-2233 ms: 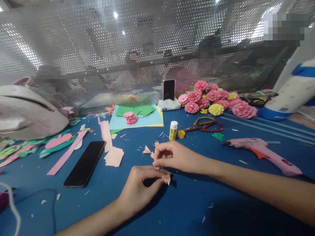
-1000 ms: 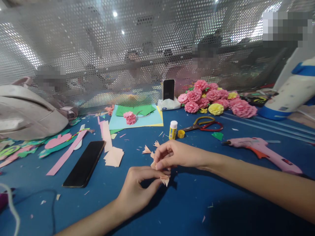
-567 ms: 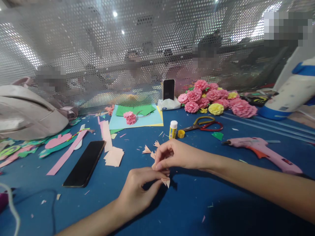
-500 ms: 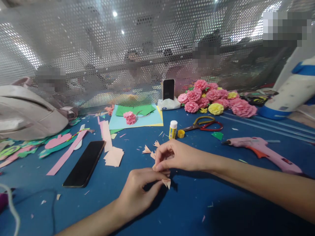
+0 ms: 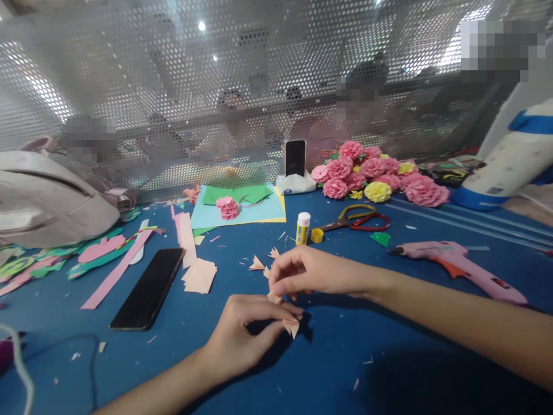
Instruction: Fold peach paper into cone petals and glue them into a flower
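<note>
My left hand (image 5: 244, 331) pinches a small folded peach paper piece (image 5: 292, 328) between thumb and fingers, its pointed ends facing down. Just above it, my right hand (image 5: 302, 274) has thumb and forefinger closed on another peach paper piece (image 5: 274, 298), partly hidden by the fingers. The hands are close together, and I cannot tell whether the two pieces touch. Beyond my right fingers lie a few cut, fan-shaped paper pieces (image 5: 256, 263). A stack of peach paper squares (image 5: 201, 276) rests to the left.
An uncapped glue stick (image 5: 303, 229), its yellow cap (image 5: 317, 236) and scissors (image 5: 354, 220) lie ahead. A pink glue gun (image 5: 458, 268) is at right, a black phone (image 5: 148, 289) at left. Paper flowers (image 5: 371, 173) sit before a perforated metal screen (image 5: 181, 109).
My right fingers have shifted slightly, and more of their paper piece shows. My left hand and its folded piece have dipped a little lower.
</note>
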The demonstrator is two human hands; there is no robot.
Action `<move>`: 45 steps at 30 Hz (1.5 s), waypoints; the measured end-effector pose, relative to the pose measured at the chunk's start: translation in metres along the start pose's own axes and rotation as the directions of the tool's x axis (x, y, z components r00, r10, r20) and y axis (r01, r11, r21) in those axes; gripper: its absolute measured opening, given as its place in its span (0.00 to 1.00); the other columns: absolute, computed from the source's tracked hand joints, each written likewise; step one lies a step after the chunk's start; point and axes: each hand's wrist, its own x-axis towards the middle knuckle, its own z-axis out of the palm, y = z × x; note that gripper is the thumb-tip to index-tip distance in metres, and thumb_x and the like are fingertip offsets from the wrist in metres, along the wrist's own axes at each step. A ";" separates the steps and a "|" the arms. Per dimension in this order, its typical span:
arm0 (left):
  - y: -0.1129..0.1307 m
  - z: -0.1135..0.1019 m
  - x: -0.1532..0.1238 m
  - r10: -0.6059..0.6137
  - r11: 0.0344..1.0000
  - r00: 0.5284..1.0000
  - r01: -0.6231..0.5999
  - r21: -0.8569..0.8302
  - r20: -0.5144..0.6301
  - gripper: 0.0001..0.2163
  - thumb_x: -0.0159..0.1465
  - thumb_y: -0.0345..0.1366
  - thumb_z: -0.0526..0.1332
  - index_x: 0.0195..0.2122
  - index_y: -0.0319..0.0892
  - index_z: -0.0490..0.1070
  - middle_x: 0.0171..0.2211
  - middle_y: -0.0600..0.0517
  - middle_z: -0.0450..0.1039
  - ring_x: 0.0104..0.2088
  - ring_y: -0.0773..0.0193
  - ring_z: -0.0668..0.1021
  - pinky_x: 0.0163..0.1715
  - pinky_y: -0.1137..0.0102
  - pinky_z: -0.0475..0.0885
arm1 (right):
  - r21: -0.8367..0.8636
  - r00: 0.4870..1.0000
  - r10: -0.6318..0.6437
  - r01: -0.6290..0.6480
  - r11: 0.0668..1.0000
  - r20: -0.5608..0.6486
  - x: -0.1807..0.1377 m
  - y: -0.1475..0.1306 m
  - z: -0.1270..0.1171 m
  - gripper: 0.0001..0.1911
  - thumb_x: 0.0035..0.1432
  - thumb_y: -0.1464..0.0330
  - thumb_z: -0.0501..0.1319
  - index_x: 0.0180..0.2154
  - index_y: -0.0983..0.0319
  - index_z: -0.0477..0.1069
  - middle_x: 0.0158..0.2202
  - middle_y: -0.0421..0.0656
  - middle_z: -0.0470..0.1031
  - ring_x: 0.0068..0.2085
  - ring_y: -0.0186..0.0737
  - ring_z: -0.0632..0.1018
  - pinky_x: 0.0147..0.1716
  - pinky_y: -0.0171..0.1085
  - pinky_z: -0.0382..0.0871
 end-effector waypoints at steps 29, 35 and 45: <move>-0.005 0.001 0.001 0.011 1.000 1.000 -0.012 0.022 0.021 0.08 0.63 0.25 0.61 0.35 0.39 0.81 0.37 0.46 0.83 0.41 0.61 0.84 0.46 0.72 0.76 | -0.101 0.997 -0.070 0.071 0.992 0.016 0.000 -0.001 0.001 0.12 0.61 0.62 0.62 0.34 0.65 0.75 0.33 0.43 0.77 0.31 0.32 0.72 0.31 0.30 0.64; -0.002 0.001 0.002 -0.021 1.000 0.998 0.020 0.017 0.054 0.08 0.63 0.26 0.61 0.34 0.39 0.81 0.36 0.46 0.83 0.39 0.61 0.84 0.45 0.71 0.76 | -0.296 0.997 -0.082 0.080 0.952 0.007 -0.002 -0.006 0.000 0.13 0.59 0.60 0.64 0.35 0.65 0.78 0.30 0.42 0.76 0.31 0.34 0.73 0.30 0.32 0.63; -0.002 0.002 0.001 -0.029 0.999 0.996 0.025 0.045 0.089 0.08 0.63 0.26 0.61 0.32 0.39 0.81 0.35 0.47 0.83 0.39 0.62 0.84 0.43 0.73 0.76 | -0.333 0.997 -0.078 0.081 0.939 0.025 -0.003 -0.006 0.001 0.12 0.58 0.61 0.65 0.34 0.64 0.76 0.30 0.41 0.76 0.30 0.33 0.72 0.30 0.32 0.62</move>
